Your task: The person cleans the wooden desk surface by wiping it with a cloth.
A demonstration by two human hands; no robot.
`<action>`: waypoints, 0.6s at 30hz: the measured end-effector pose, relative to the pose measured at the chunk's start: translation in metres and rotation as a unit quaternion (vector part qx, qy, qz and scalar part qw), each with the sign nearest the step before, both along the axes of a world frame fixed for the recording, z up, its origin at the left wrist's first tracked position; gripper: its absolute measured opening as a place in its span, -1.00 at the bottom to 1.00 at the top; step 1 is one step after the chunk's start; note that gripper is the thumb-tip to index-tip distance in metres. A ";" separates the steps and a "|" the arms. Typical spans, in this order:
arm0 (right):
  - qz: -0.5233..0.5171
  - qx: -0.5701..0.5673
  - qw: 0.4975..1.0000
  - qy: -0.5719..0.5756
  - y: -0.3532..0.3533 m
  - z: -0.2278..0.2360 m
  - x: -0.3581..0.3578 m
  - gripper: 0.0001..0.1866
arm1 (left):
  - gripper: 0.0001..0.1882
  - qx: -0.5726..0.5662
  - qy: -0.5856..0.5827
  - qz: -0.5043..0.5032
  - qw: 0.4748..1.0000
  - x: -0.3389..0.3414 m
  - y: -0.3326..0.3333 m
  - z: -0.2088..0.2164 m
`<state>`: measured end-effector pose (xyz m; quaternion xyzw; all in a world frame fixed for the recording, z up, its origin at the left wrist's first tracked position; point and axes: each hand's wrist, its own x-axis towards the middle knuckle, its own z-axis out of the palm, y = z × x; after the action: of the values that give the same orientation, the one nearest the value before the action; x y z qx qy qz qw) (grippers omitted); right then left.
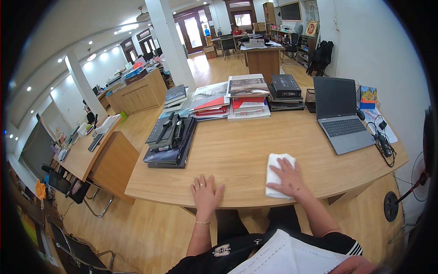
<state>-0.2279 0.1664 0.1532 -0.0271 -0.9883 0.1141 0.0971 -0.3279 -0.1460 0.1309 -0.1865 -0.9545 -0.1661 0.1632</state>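
My left hand (pixel 206 194) lies flat near the front edge of the wooden desk (pixel 242 150), its fingers spread and nothing in them. To the right, my right hand (pixel 288 177) rests palm down on a folded white cloth (pixel 273 188). Its fingers are stretched out over the cloth, which lies flat on the desktop. The palm hides part of the cloth. A stack of dark folders and books (pixel 169 139) stands on the desk beyond my left hand. An open grey laptop (pixel 345 128) sits at the right, beyond my right hand.
Piles of magazines (pixel 248 93) and dark boxes (pixel 286 86) line the desk's far side. A black charger with cables (pixel 384 144) lies right of the laptop. A fan (pixel 419 176) stands off the right end. Another desk (pixel 107 155) and chairs are at the left.
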 end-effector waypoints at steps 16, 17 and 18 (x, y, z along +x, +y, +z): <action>-0.223 0.044 0.974 -0.001 0.142 -0.004 -0.065 -0.22 | -0.34 0.009 0.026 0.005 1.000 0.000 0.003 -0.002; -0.223 0.045 0.974 -0.001 0.135 -0.007 -0.072 -0.22 | -0.34 0.007 0.028 0.006 1.000 0.001 0.003 -0.002; -0.200 0.055 0.978 0.006 0.123 -0.011 -0.081 -0.21 | -0.34 0.008 0.028 0.006 1.000 0.001 0.004 -0.002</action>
<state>-0.3093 0.2889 0.1426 -0.2180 -0.9672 0.0384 0.1248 -0.3273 -0.1421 0.1292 -0.1836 -0.9494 -0.1672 0.1924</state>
